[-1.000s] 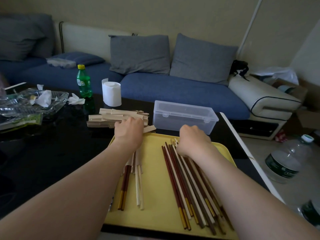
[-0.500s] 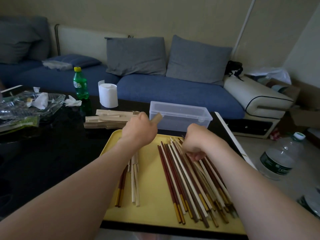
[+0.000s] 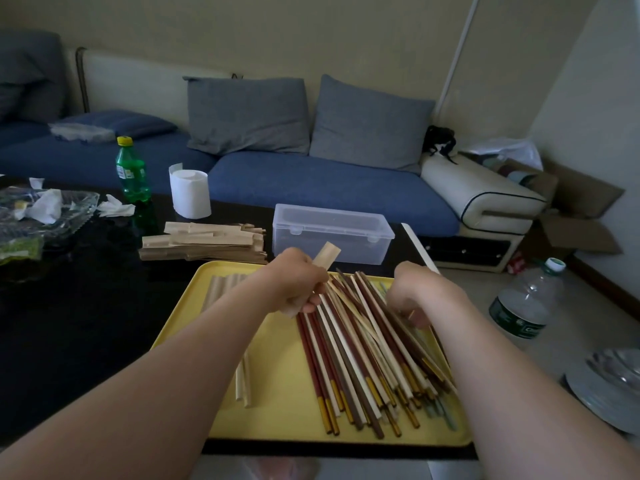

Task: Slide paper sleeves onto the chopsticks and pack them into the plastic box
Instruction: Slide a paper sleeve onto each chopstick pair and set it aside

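A yellow tray [image 3: 277, 403] holds a heap of loose chopsticks [image 3: 367, 355], red, brown and pale, fanned toward me. My left hand [image 3: 298, 282] is closed on a tan paper sleeve [image 3: 327, 254] whose end pokes up past my fingers. My right hand [image 3: 415, 292] rests on the far end of the heap, fingers curled among the sticks. A clear plastic box [image 3: 329, 233] with its lid shut stands just behind the tray. A stack of paper sleeves [image 3: 204, 242] lies to the box's left. A few sleeved chopsticks [image 3: 225, 285] lie on the tray's left side, partly hidden by my left forearm.
On the black table stand a green bottle [image 3: 131, 171], a toilet paper roll [image 3: 190, 194] and a glass dish [image 3: 41, 209] with crumpled tissue. A blue sofa [image 3: 311, 181] runs behind. A water bottle [image 3: 526, 303] and plates [image 3: 609, 386] sit on the floor at right.
My left hand has lifted a paper sleeve from the stack and carried it right, over the chopstick heap. My right hand has slid nearer along the heap, fingers digging into the sticks.
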`<control>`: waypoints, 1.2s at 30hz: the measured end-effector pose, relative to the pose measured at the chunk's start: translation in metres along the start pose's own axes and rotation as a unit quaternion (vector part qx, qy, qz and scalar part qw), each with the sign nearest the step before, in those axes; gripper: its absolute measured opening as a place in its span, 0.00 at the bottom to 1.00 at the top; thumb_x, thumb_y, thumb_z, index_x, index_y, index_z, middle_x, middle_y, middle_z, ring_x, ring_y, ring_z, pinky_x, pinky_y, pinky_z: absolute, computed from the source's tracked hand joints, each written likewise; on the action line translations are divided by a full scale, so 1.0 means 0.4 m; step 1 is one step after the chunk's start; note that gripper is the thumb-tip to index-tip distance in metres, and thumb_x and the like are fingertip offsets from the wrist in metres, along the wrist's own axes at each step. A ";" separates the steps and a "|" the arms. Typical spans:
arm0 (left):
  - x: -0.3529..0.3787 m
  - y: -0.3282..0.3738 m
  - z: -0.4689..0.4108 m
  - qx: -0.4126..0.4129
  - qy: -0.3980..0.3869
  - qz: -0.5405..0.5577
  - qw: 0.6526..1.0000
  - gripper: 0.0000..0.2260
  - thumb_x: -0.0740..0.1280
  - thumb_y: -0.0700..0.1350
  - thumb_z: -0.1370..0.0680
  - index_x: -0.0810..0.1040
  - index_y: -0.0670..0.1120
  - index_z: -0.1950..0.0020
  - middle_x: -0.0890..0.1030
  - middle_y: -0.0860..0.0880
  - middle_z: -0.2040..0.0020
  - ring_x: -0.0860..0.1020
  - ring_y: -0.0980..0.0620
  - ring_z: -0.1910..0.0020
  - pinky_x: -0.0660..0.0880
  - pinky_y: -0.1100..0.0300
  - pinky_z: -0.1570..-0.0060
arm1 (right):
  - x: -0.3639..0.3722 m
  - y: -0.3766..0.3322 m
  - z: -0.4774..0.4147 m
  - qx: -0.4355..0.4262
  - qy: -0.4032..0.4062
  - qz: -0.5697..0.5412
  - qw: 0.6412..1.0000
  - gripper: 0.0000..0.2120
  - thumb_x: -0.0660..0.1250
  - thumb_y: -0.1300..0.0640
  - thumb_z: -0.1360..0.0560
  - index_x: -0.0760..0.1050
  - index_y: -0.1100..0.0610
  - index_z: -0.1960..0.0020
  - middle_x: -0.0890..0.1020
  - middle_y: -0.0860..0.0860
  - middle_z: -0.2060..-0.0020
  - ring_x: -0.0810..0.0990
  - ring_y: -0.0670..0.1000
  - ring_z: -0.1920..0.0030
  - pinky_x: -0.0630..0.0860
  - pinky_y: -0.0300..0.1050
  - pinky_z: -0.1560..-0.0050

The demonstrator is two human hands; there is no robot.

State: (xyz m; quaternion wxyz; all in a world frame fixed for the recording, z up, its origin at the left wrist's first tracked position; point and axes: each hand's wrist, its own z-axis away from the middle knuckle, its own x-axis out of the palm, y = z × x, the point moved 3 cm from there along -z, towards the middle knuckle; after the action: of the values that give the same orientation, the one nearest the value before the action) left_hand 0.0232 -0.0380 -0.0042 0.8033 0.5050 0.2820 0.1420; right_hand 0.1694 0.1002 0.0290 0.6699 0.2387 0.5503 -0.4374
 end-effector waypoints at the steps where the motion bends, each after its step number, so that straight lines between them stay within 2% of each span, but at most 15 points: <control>1: 0.008 0.000 -0.003 -0.002 0.003 0.008 1.000 0.07 0.67 0.40 0.17 0.77 0.36 0.43 0.80 0.42 0.59 0.78 0.51 0.69 0.79 0.60 0.71 | 0.002 0.007 -0.003 0.001 -0.001 -0.008 1.000 0.12 0.69 0.63 0.19 0.73 0.58 0.36 0.78 0.56 0.52 0.85 0.58 0.46 0.84 0.56 0.37; 5: 0.020 -0.006 -0.015 -0.002 0.003 0.014 1.000 0.08 0.66 0.41 0.16 0.75 0.38 0.39 0.82 0.43 0.58 0.79 0.49 0.66 0.80 0.56 0.67 | 0.010 0.015 -0.012 0.000 0.020 -0.014 1.000 0.14 0.72 0.64 0.21 0.75 0.58 0.37 0.79 0.56 0.51 0.86 0.57 0.49 0.86 0.54 0.42; 10: 0.017 -0.016 -0.025 0.002 0.004 0.006 1.000 0.08 0.66 0.44 0.15 0.76 0.40 0.39 0.84 0.44 0.58 0.82 0.49 0.63 0.84 0.53 0.60 | 0.019 0.020 -0.026 -0.004 0.009 -0.019 1.000 0.19 0.74 0.61 0.22 0.73 0.57 0.33 0.78 0.56 0.50 0.85 0.57 0.46 0.85 0.55 0.40; 13: 0.018 -0.015 -0.027 0.003 0.002 0.006 1.000 0.08 0.66 0.44 0.15 0.76 0.41 0.40 0.85 0.44 0.57 0.83 0.49 0.63 0.85 0.51 0.57 | 0.019 0.024 -0.037 -0.002 -0.007 -0.024 1.000 0.16 0.74 0.61 0.21 0.73 0.57 0.36 0.79 0.57 0.49 0.86 0.57 0.48 0.86 0.54 0.41; 15: 0.019 -0.012 -0.027 0.000 0.000 0.010 1.000 0.08 0.67 0.44 0.15 0.77 0.41 0.39 0.85 0.44 0.57 0.83 0.49 0.64 0.84 0.52 0.59 | 0.020 0.029 -0.045 0.006 -0.017 -0.038 0.999 0.13 0.74 0.61 0.20 0.72 0.57 0.39 0.81 0.58 0.48 0.88 0.56 0.51 0.88 0.53 0.46; 18: 0.022 -0.007 -0.025 0.000 -0.004 0.017 1.000 0.09 0.67 0.44 0.15 0.76 0.41 0.38 0.86 0.44 0.57 0.82 0.50 0.66 0.82 0.54 0.63 | 0.026 0.032 -0.057 0.012 -0.032 -0.053 0.998 0.11 0.72 0.60 0.19 0.74 0.57 0.39 0.84 0.57 0.48 0.89 0.54 0.54 0.88 0.50 0.49; 20: 0.023 -0.007 -0.026 -0.003 -0.004 0.029 1.000 0.09 0.67 0.44 0.15 0.77 0.41 0.38 0.86 0.43 0.55 0.83 0.49 0.64 0.83 0.53 0.60 | 0.026 0.030 -0.059 0.008 -0.033 -0.057 0.998 0.10 0.72 0.59 0.19 0.75 0.56 0.40 0.84 0.57 0.49 0.88 0.53 0.54 0.88 0.47 0.50; 23: 0.022 -0.006 -0.025 -0.011 -0.003 0.058 0.998 0.07 0.64 0.42 0.15 0.77 0.41 0.39 0.85 0.41 0.52 0.84 0.47 0.59 0.84 0.51 0.56 | 0.014 0.017 -0.048 -0.015 -0.005 -0.044 0.999 0.08 0.71 0.59 0.20 0.76 0.57 0.43 0.83 0.55 0.53 0.83 0.51 0.59 0.79 0.43 0.63; 25: 0.018 -0.003 -0.022 -0.018 -0.002 0.093 0.995 0.07 0.62 0.40 0.14 0.76 0.41 0.38 0.84 0.41 0.51 0.83 0.46 0.57 0.83 0.51 0.55 | 0.002 0.000 -0.038 -0.044 0.025 -0.055 0.997 0.06 0.69 0.58 0.20 0.77 0.57 0.45 0.82 0.54 0.55 0.81 0.51 0.60 0.73 0.43 0.65; 28: 0.009 -0.004 -0.017 -0.039 0.018 0.160 0.986 0.09 0.58 0.40 0.14 0.76 0.42 0.38 0.83 0.41 0.50 0.83 0.46 0.56 0.82 0.52 0.57 | -0.005 -0.037 -0.032 -0.092 0.036 -0.099 0.990 0.08 0.67 0.54 0.22 0.78 0.57 0.46 0.83 0.54 0.59 0.79 0.51 0.65 0.71 0.41 0.67; 31: 0.001 -0.004 -0.015 -0.045 0.039 0.228 0.972 0.11 0.58 0.41 0.14 0.78 0.40 0.38 0.83 0.40 0.48 0.83 0.45 0.54 0.83 0.50 0.56 | -0.005 -0.080 -0.023 -0.133 -0.008 -0.131 0.982 0.09 0.66 0.53 0.21 0.80 0.58 0.50 0.87 0.54 0.64 0.75 0.49 0.73 0.69 0.38 0.72; 33: -0.005 -0.004 -0.012 -0.046 0.060 0.269 0.960 0.09 0.58 0.40 0.14 0.78 0.39 0.41 0.82 0.39 0.47 0.82 0.44 0.51 0.83 0.47 0.50 | 0.001 -0.107 -0.004 -0.168 -0.088 -0.172 0.967 0.07 0.67 0.57 0.20 0.80 0.59 0.50 0.89 0.56 0.61 0.78 0.49 0.72 0.69 0.39 0.72; 34: -0.009 -0.004 -0.012 -0.051 0.073 0.290 0.953 0.09 0.59 0.39 0.14 0.78 0.39 0.43 0.82 0.39 0.48 0.82 0.43 0.50 0.82 0.46 0.48 | 0.003 -0.116 0.008 -0.184 -0.135 -0.191 0.955 0.06 0.67 0.59 0.19 0.81 0.61 0.47 0.90 0.57 0.59 0.80 0.50 0.70 0.70 0.40 0.73; 36: -0.016 -0.007 -0.016 -0.061 0.094 0.325 0.939 0.09 0.59 0.39 0.14 0.78 0.38 0.41 0.82 0.40 0.49 0.82 0.44 0.52 0.82 0.47 0.52 | 0.006 -0.124 0.031 -0.206 -0.213 -0.196 0.935 0.09 0.68 0.62 0.18 0.80 0.63 0.40 0.90 0.59 0.55 0.82 0.51 0.68 0.73 0.39 0.72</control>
State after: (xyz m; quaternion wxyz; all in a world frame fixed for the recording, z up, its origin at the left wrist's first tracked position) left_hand 0.0139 -0.0379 -0.0067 0.7123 0.5038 0.1671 0.4592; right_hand 0.1339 0.0644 0.0381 0.7072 -0.1163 0.5085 -0.4773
